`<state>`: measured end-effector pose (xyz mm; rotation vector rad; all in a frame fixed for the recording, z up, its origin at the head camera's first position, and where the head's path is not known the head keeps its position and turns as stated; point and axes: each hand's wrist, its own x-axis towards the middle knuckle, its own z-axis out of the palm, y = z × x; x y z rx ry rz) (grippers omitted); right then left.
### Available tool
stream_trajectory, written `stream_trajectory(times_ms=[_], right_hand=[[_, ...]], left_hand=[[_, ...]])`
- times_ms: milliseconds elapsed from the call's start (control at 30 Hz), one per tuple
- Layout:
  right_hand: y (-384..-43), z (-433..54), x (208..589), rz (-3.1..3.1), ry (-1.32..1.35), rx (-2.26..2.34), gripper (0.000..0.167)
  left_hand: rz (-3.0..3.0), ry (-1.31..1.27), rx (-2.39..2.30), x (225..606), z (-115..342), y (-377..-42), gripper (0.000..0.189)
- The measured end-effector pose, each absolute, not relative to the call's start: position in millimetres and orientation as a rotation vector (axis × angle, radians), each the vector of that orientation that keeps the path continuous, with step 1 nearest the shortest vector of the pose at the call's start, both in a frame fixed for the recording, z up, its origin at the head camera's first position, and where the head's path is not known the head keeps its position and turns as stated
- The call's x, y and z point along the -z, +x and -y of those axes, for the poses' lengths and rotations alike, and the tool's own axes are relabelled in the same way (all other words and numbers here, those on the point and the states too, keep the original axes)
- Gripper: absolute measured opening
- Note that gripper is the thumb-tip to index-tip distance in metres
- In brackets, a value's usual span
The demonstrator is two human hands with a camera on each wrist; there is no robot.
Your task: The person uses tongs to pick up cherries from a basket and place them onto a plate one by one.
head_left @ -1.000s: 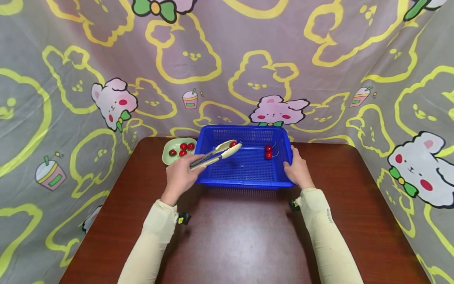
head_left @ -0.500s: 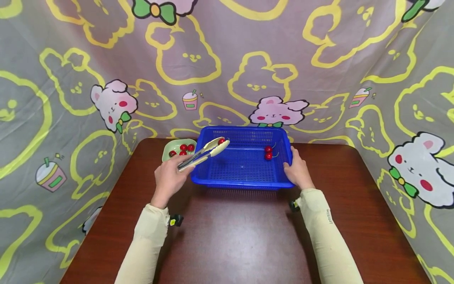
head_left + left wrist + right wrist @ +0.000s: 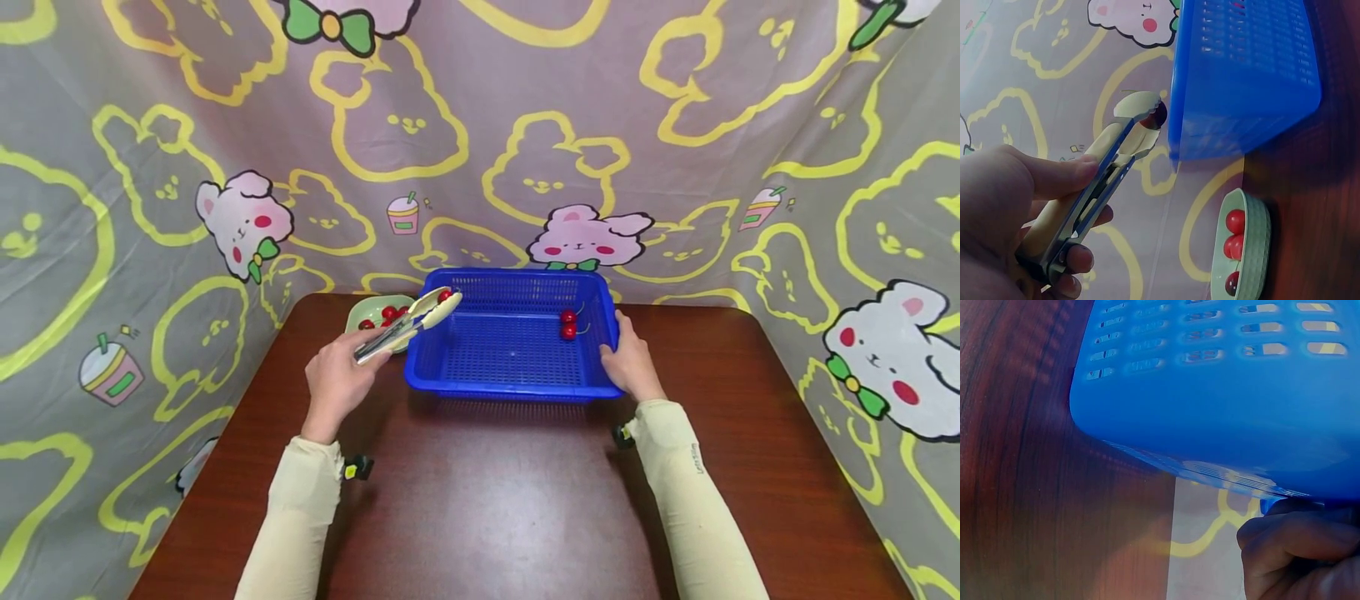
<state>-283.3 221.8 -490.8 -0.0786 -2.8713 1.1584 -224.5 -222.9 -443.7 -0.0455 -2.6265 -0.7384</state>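
Observation:
My left hand (image 3: 337, 379) grips a pair of metal tongs (image 3: 1100, 169) with cream-coloured handles and tips. Between the tips sits a dark red cherry (image 3: 1159, 117), held in the air just at the left rim of the blue plastic basket (image 3: 517, 390). My right hand (image 3: 632, 358) grips the basket's right rim, its fingers curled over the edge in the right wrist view. Inside the basket, towards the right, lie two stemmed red cherries (image 3: 568, 331). Left of the basket, a pale green dish (image 3: 1261, 244) holds several cherries (image 3: 1235, 221); the tongs partly cover it in the head view.
A brown wooden table (image 3: 495, 500) bears everything. Behind and on both sides hangs a grey cloth (image 3: 480, 92) with yellow cartoon outlines, close to the table's back edge. The basket's high perforated walls stand between its inside and the dish.
My left hand has moved left with the tongs and the pinched cherry, from over the basket to its left rim. The right hand has stayed on the basket, which is almost still.

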Motion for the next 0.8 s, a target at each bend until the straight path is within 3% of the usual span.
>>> stream_trajectory(times_ms=[800], right_hand=[[-282.8, -220.1, 490.0, 2.877, -0.092, -1.165, 0.072]], left_hand=[[2.602, 0.120, 0.726, 448.3, 262.7, -221.8, 0.040]])
